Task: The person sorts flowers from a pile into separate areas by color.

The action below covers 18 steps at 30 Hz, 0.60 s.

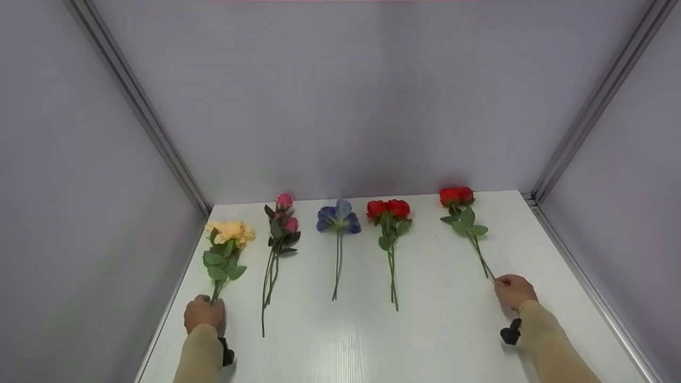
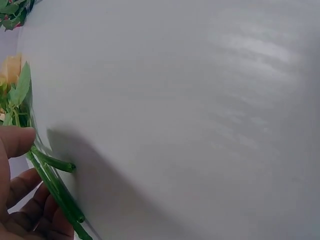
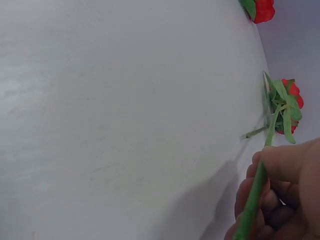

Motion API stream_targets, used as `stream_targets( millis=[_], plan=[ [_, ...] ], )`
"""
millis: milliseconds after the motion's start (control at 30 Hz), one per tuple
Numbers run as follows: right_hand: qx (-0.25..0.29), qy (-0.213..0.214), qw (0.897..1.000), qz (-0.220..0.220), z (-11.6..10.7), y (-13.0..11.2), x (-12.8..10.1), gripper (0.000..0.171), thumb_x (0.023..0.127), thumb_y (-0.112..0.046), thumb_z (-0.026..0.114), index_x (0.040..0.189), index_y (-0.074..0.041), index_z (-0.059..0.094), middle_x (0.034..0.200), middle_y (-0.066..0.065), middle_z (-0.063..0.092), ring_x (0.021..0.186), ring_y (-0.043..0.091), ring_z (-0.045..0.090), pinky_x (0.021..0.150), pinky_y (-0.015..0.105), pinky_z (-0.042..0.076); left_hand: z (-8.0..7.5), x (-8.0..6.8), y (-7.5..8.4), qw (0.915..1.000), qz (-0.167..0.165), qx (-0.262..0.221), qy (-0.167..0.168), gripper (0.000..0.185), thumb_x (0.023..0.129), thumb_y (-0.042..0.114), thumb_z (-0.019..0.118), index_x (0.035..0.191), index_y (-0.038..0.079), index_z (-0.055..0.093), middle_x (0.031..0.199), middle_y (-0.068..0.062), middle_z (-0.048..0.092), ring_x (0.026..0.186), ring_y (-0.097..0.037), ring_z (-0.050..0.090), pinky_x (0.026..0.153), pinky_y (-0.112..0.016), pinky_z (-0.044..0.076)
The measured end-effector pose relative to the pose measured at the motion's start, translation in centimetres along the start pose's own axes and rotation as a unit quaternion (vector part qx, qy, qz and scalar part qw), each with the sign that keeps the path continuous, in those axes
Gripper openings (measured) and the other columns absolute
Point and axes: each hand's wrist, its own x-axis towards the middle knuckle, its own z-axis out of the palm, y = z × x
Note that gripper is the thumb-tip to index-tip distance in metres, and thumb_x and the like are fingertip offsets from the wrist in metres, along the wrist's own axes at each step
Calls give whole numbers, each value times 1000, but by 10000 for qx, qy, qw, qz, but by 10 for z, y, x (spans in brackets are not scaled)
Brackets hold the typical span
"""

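At the left of the table, the left hand (image 1: 204, 311) pinches a bunch of yellow flowers (image 1: 232, 232) by the stems. Several cut green stem ends (image 2: 60, 192) pass between its thumb and fingers in the left wrist view. Over on the right, the right hand (image 1: 515, 291) grips the lower stem of a red rose (image 3: 291, 97), thumb on top and fingers curled beneath. A second, shorter stem end (image 3: 255, 132) sticks out beside the held one, outside the fingers. Both rose heads (image 1: 456, 196) lie at the table's back edge.
Between the hands lie pink roses (image 1: 284, 201) with long stems, blue flowers (image 1: 339, 215) and another pair of red roses (image 1: 388, 208), all heads toward the back. Grey panels (image 1: 340, 96) wall in the white table (image 1: 340, 346) at the back and sides.
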Motion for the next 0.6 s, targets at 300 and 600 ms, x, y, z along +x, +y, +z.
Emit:
stream_targets(
  millis=[300,600],
  plan=[
    [1265,-527,9905,-60,-2,-27,-6,49,99,-23,51,135,9,45,103,13,61,78,16,52,63,27,44,-8,-6,18,9993,352,-115,81,48,94,22,54,128,-11,49,114,-34,54,105,-48,52,85,-57,43],
    [2696,-971,9581,-37,-1,-50,-7,45,98,-20,57,130,9,50,93,4,59,70,12,47,59,24,40,-6,-15,71,9899,1360,-224,318,36,93,17,60,118,-8,58,110,-28,59,104,-42,56,88,-54,43]
  ],
)
